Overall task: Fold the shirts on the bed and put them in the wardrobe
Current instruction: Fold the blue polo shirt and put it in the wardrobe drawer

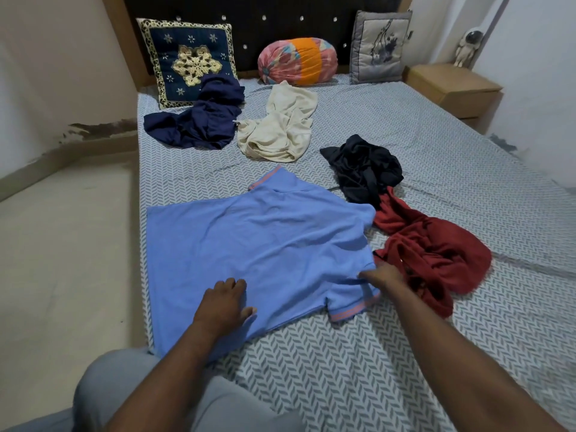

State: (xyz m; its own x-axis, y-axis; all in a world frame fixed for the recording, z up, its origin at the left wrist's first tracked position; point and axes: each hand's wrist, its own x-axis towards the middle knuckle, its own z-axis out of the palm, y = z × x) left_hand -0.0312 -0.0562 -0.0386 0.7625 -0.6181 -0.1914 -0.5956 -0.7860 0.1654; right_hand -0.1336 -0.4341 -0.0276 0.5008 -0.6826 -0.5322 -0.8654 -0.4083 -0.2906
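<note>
Blue shirt (258, 244) lay spread flat along the bed's (405, 353) left edge. Your left hand (223, 302) rested on it, fingers relaxed. Your right hand (381, 275) pinched its fabric by the sleeve, just beside the red shirt (436, 254).

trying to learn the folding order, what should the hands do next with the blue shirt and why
Probably fold the sleeve inward over the body of the blue shirt. The shirt lies spread flat, the left hand rests on it, and the right hand seems to pinch the fabric right by that sleeve, which sticks out beside the red shirt.
</note>
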